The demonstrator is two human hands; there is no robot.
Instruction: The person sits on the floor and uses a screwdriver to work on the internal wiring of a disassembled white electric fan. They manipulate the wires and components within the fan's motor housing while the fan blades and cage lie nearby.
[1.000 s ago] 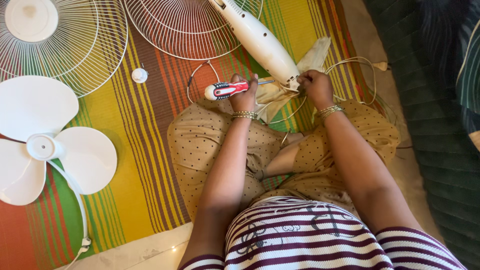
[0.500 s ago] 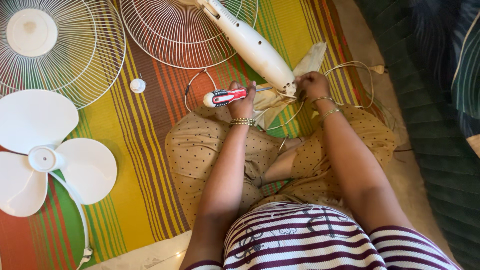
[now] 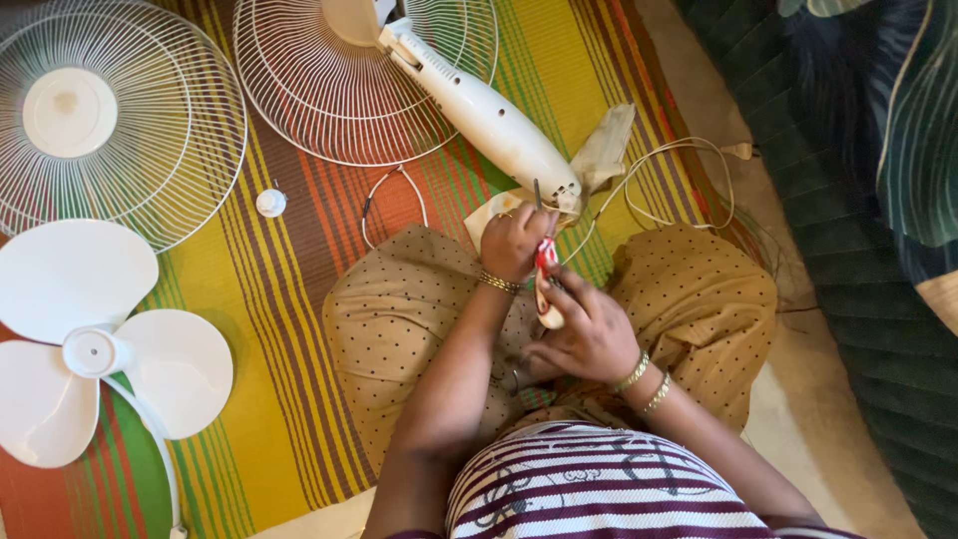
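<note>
We sit cross-legged on a striped woven mat of green, yellow and orange [image 3: 259,329]; both hands meet over the lap. Left hand [image 3: 514,243] w/ fingers clamped on the upper part of a red-and-white-handled screwdriver [image 3: 545,284], its dark shaft tip pointing to 12 o'clock, just beside the lower end of the white plastic fan stem [image 3: 479,105]; right hand [image 3: 589,334] at 5 o'clock from the left, fingers curled round the screwdriver's cream handle end, touching it. Fan stem runs toward 11 o'clock, onto a white round wire fan guard [image 3: 339,90]; a 2nd white wire guard w/ solid centre disc [image 3: 100,115] lies at 9 o'clock of that. White three-blade plastic fan propeller [image 3: 90,344] at 8 o'clock on the mat; small white round knob [image 3: 270,203] btwn guards and knee. Thin white power cord [image 3: 679,175] loops at 2 o'clock of the hands.
</note>
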